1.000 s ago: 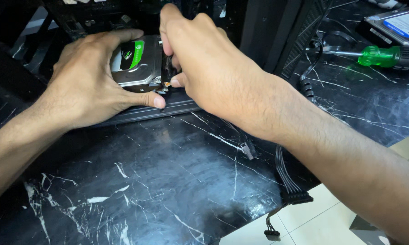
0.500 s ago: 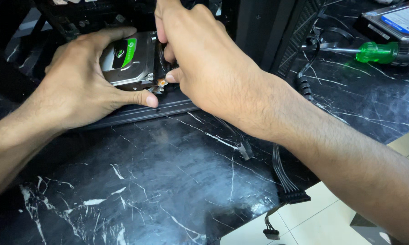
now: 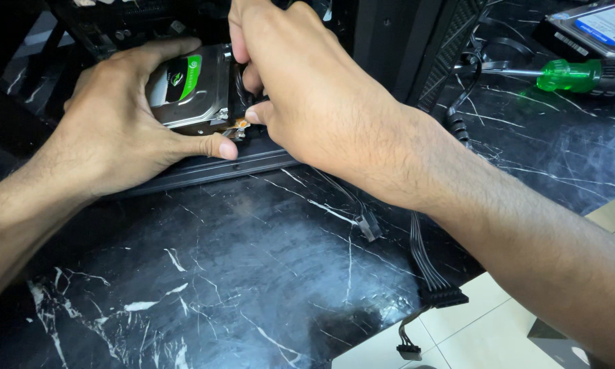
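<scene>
My left hand (image 3: 116,130) clamped round hard drive (image 3: 191,85) at open computer case (image 3: 403,41) edge. My right hand (image 3: 307,96) pinching connector at drive's end. Green screwdriver (image 3: 567,74) on marble table (image 3: 253,273), well right.

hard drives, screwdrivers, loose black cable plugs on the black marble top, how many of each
hard drives: 2, one with a green label held by the left hand with the right hand at its edge, one with a blue label at top right
screwdrivers: 1, green handle
loose cable plugs: 3
total: 6
</scene>
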